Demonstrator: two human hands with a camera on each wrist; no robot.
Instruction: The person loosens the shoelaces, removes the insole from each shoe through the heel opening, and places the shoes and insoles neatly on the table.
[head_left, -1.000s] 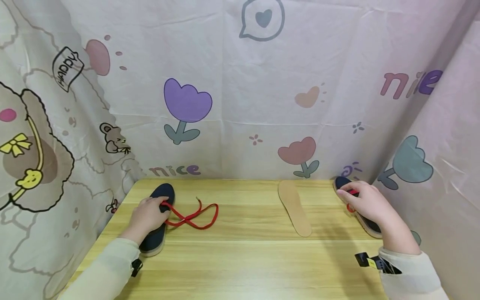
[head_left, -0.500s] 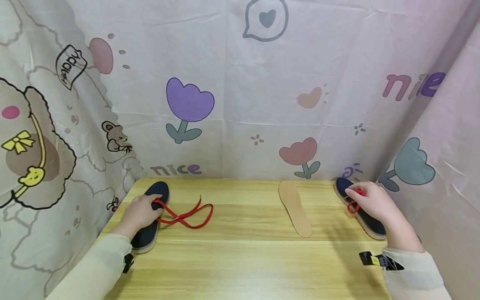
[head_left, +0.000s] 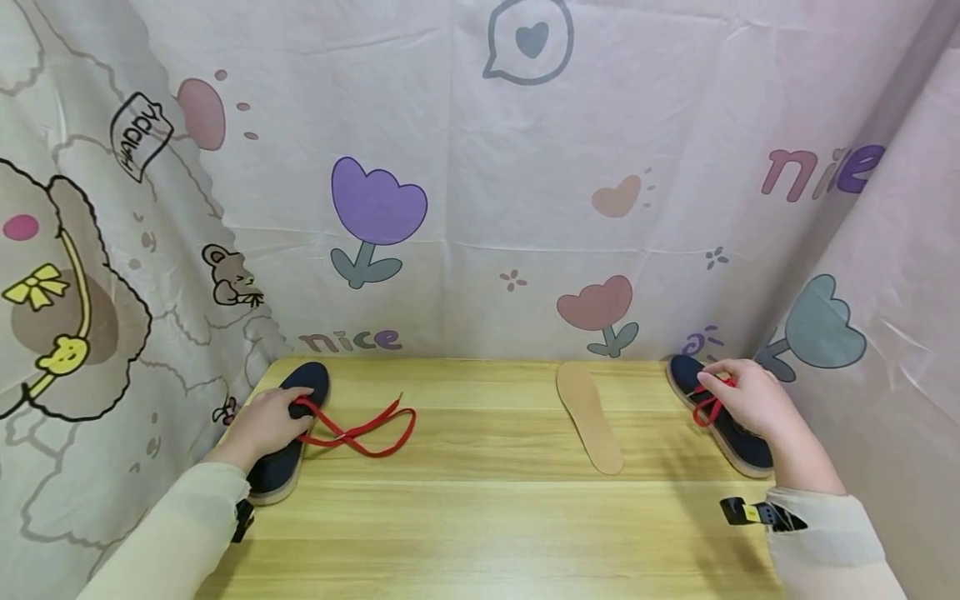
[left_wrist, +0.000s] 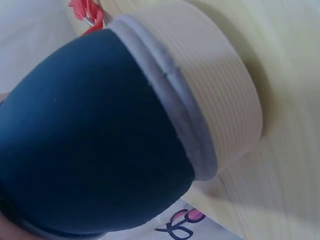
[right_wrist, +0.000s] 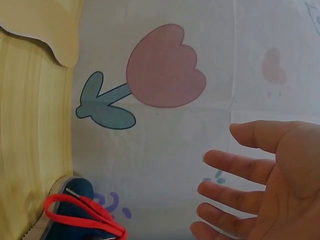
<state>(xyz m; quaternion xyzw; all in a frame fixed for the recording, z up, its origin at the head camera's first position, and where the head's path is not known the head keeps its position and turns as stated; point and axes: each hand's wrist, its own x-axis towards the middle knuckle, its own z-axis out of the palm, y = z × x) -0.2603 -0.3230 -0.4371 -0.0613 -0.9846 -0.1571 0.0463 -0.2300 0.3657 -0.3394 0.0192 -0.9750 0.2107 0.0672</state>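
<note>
At the table's left side my left hand (head_left: 262, 425) grips a navy canvas shoe (head_left: 281, 475) across its middle. Its red lace (head_left: 371, 423) trails to the right over the table. The left wrist view is filled by the dark heel (left_wrist: 90, 135) and pale ribbed sole (left_wrist: 215, 80), with most of the hand hidden. On the right, my right hand (head_left: 750, 400) hovers over a second navy shoe (head_left: 684, 373), whose red laces (head_left: 708, 406) are looped. The right wrist view shows this hand (right_wrist: 270, 190) with fingers spread and nothing held.
A tan insole (head_left: 592, 421) lies on the wooden table (head_left: 480, 533), nearer the right shoe. Printed cloth (head_left: 465, 167) hangs along the back and both sides, close to the table's edges.
My left hand has slid the left shoe leftward, its lace dragging along. My right hand has moved slightly right, off the right shoe, uncovering more of its laces.
</note>
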